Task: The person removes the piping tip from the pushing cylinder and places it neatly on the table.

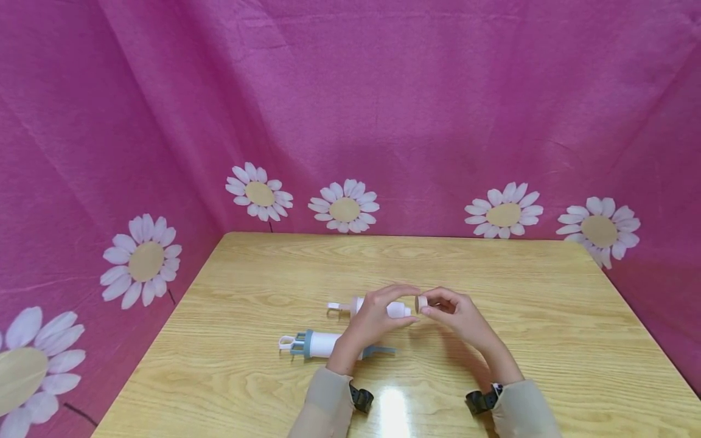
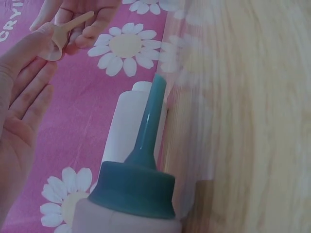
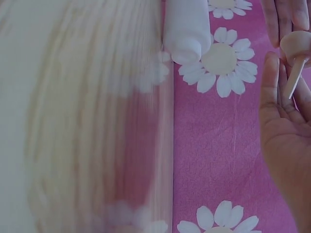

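A beige nozzle cap point(image 1: 421, 304) with a thin spout is held up between both hands above the table. My right hand point(image 1: 459, 315) pinches it from the right. In the left wrist view, a digit of my left hand point(image 1: 376, 313) overlaps the cap's wide base, and the spout point(image 2: 77, 21) points toward the right hand's fingers. The right wrist view shows the cap point(image 3: 295, 44) close to the fingertips of both hands. Partly behind the left hand lies a white bottle point(image 1: 397, 309) with a capless neck, in line with a beige collar and handle piece.
A second white bottle point(image 1: 324, 345) with teal collar, teal spout point(image 2: 149, 121) and white ring handle point(image 1: 287, 342) lies nearer, below the left forearm. The wooden table point(image 1: 547, 292) meets a pink flowered cloth point(image 1: 416, 121) at its back and sides.
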Tool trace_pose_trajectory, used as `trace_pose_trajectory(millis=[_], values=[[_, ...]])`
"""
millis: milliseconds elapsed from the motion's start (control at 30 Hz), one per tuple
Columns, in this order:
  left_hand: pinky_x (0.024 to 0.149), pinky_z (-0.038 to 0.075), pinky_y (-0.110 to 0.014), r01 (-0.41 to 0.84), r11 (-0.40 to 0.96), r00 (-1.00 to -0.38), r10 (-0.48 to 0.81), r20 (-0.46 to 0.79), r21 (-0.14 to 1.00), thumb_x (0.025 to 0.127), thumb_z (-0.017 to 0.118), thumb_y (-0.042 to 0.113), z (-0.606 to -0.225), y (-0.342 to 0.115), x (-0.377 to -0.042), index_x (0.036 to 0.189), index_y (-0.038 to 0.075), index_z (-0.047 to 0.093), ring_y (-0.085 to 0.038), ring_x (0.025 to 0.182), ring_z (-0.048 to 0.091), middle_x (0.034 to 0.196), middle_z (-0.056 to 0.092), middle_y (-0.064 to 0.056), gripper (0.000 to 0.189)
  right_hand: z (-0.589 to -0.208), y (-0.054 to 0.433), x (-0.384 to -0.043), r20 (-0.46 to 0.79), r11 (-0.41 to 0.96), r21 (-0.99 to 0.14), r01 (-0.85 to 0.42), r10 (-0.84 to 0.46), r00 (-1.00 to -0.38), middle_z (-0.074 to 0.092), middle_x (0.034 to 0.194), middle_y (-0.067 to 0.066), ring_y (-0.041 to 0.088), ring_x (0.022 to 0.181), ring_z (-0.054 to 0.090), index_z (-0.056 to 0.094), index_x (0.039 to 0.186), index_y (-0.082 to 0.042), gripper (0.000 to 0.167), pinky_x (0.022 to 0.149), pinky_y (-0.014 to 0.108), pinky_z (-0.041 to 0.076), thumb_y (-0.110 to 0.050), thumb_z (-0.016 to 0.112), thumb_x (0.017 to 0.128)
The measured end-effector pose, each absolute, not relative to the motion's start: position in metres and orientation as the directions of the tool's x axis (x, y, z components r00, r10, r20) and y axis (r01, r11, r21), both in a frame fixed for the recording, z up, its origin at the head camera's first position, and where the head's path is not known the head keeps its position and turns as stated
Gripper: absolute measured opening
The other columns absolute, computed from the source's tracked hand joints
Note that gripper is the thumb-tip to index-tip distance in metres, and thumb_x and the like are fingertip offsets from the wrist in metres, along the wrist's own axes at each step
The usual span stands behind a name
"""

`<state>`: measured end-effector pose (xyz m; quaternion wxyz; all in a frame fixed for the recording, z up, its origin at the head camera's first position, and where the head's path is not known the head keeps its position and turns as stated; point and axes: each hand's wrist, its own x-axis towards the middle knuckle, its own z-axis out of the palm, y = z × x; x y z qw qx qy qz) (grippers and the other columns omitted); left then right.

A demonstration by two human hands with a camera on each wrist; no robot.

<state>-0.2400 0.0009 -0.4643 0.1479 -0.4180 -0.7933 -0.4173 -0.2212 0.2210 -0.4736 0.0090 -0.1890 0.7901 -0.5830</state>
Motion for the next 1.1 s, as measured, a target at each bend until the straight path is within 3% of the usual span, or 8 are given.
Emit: trace_pose_trajectory(millis=[200, 400, 533, 633, 733, 833, 1100], values=[[0.099, 0.052, -0.022, 0.777, 0.315, -0.621, 0.526, 0.581, 0.545, 0.082, 0.079, 0.019, -0.464, 0.002, -0.239, 0.120, 0.013, 0.068, -0.015, 0.113, 0.067, 0.118, 0.072, -0.002, 0.040, -0.475, 0.220, -0.220, 0.219, 0.228, -0.926, -0.301, -0.327, -0.919, 0.066, 0.109, -0.002, 0.003, 0.094, 0.063, 0.064, 0.116, -0.001, 0.024, 0.080, 0.021, 0.055, -0.014, 0.063, 0.095], [0.098, 0.052, -0.022, 0.765, 0.326, -0.638, 0.504, 0.583, 0.555, 0.082, 0.079, 0.019, -0.461, 0.001, -0.240, 0.118, 0.012, 0.069, -0.015, 0.112, 0.067, 0.116, 0.072, -0.002, 0.038, -0.476, 0.225, -0.219, 0.187, 0.247, -0.935, -0.255, -0.270, -0.945, 0.065, 0.114, -0.014, -0.005, 0.104, 0.061, 0.061, 0.124, 0.000, 0.031, 0.089, 0.017, 0.052, -0.021, 0.052, 0.102], [0.098, 0.053, -0.022, 0.774, 0.314, -0.628, 0.490, 0.605, 0.549, 0.083, 0.079, 0.018, -0.460, 0.000, -0.242, 0.117, 0.009, 0.069, -0.016, 0.112, 0.067, 0.116, 0.072, -0.003, 0.037, -0.477, 0.231, -0.219, 0.147, 0.244, -0.948, -0.202, -0.225, -0.963, 0.067, 0.120, 0.000, -0.004, 0.102, 0.063, 0.059, 0.126, 0.001, 0.038, 0.092, 0.017, 0.051, -0.026, 0.047, 0.104], [0.098, 0.053, -0.021, 0.780, 0.304, -0.621, 0.478, 0.621, 0.546, 0.082, 0.080, 0.016, -0.459, -0.001, -0.243, 0.116, 0.009, 0.069, -0.016, 0.112, 0.068, 0.116, 0.072, -0.004, 0.037, -0.479, 0.235, -0.218, 0.126, 0.209, -0.961, -0.179, -0.241, -0.962, 0.069, 0.114, 0.006, 0.001, 0.096, 0.066, 0.057, 0.127, 0.005, 0.040, 0.093, 0.027, 0.055, -0.026, 0.047, 0.104], [0.098, 0.052, -0.021, 0.781, 0.296, -0.621, 0.466, 0.630, 0.550, 0.081, 0.080, 0.015, -0.459, -0.001, -0.244, 0.116, 0.010, 0.069, -0.016, 0.112, 0.068, 0.116, 0.072, -0.004, 0.038, -0.483, 0.237, -0.218, 0.096, 0.191, -0.971, -0.147, -0.251, -0.963, 0.070, 0.105, 0.000, 0.005, 0.093, 0.067, 0.056, 0.126, 0.007, 0.041, 0.093, 0.037, 0.056, -0.027, 0.048, 0.104], [0.097, 0.053, -0.021, 0.787, 0.291, -0.613, 0.458, 0.644, 0.544, 0.081, 0.080, 0.014, -0.458, -0.002, -0.244, 0.116, 0.011, 0.069, -0.016, 0.111, 0.068, 0.115, 0.073, -0.005, 0.037, -0.485, 0.238, -0.218, 0.074, 0.189, -0.974, -0.127, -0.266, -0.961, 0.070, 0.105, 0.006, 0.006, 0.092, 0.067, 0.057, 0.124, 0.007, 0.042, 0.093, 0.039, 0.056, -0.029, 0.048, 0.104], [0.098, 0.053, -0.021, 0.775, 0.281, -0.625, 0.472, 0.622, 0.565, 0.082, 0.079, 0.016, -0.459, -0.002, -0.244, 0.116, 0.009, 0.069, -0.016, 0.112, 0.068, 0.116, 0.072, -0.004, 0.036, -0.484, 0.239, -0.216, 0.094, 0.182, -0.972, -0.147, -0.273, -0.957, 0.068, 0.095, 0.001, 0.006, 0.086, 0.066, 0.056, 0.113, 0.014, 0.041, 0.088, 0.038, 0.057, -0.025, 0.052, 0.102]])
